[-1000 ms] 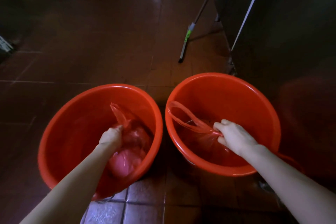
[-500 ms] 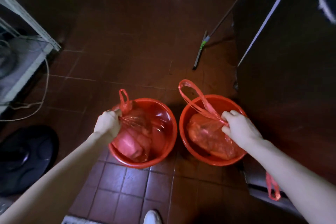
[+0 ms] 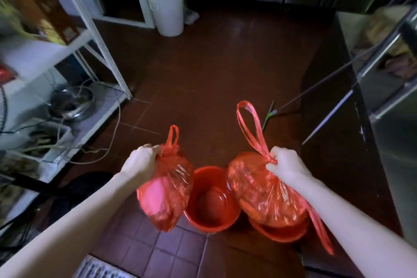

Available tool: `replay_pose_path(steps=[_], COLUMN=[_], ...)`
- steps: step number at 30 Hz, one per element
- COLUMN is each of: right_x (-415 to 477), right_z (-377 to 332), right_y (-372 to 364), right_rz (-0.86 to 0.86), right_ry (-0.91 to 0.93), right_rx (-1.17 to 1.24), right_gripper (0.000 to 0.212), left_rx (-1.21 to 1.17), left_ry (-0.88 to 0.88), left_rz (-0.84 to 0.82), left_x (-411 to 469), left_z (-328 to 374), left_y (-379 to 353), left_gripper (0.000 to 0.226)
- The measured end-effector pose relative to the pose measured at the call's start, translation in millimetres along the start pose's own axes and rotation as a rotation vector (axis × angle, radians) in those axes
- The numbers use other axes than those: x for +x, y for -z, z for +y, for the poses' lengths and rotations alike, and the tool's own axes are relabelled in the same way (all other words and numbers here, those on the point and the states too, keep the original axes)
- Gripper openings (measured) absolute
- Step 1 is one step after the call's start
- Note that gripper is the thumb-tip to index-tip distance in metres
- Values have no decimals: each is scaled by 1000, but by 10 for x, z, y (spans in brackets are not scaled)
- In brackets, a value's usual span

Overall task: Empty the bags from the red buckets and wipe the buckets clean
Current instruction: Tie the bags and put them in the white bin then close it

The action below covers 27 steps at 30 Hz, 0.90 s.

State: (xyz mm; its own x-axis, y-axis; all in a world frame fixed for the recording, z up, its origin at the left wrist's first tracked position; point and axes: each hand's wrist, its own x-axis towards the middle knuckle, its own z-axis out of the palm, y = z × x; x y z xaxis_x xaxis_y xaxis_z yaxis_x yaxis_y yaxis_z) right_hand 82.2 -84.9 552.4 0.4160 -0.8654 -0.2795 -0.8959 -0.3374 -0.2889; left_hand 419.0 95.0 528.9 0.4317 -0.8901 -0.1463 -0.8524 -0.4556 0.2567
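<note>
while each hangs neck-up, long axis vertical, the left hand [image 3: 141, 160] grips one translucent red plastic bag [image 3: 167, 194], the right hand [image 3: 286, 163] the other red bag [image 3: 264, 196], above round red plastic buckets [image 3: 209, 167] at 6 o'clock. brown tiled floor [image 3: 214, 70] opens toward 12; white metal shelving [image 3: 106, 52] bounds 9, steel cabinet [image 3: 397, 153] 3.

Up they came — the left hand [image 3: 142, 160] hauled the left bag [image 3: 167, 192] out of the left bucket [image 3: 199, 187]; the right hand [image 3: 286, 165] lifted the right bag [image 3: 264, 192] from the right bucket [image 3: 279, 233]; a second earlier both bags sat deep inside; both cleared the rims — the view rose and the buckets shrank below.
</note>
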Motion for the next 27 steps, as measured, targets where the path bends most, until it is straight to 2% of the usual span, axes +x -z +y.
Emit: replay_pose_path(steps=[7,13,21,24,27], right_x=[332,1034,2571,3110,3640], right_z=[-1206,-2038,-3015,-3295,-3519], right_y=[352,488,508,558,730], right_rz=[74,92,80,83,114], right_ry=[49,100,115,93,45], right_rx=[75,108,142,139,129], right_gripper=[12,11,8,9,11], left_rx=[47,112,151,162,131], left_ry=[-64,-70,-126,-136,-166], left_rz=[132,177,137,60,54], left_x=[223,842,2323,2964,3586], left_z=[-523,-1001,-1596,-1754,-1900], left_y=[889,1290,1711,1899,2101], left_gripper=[22,20,21,30,37])
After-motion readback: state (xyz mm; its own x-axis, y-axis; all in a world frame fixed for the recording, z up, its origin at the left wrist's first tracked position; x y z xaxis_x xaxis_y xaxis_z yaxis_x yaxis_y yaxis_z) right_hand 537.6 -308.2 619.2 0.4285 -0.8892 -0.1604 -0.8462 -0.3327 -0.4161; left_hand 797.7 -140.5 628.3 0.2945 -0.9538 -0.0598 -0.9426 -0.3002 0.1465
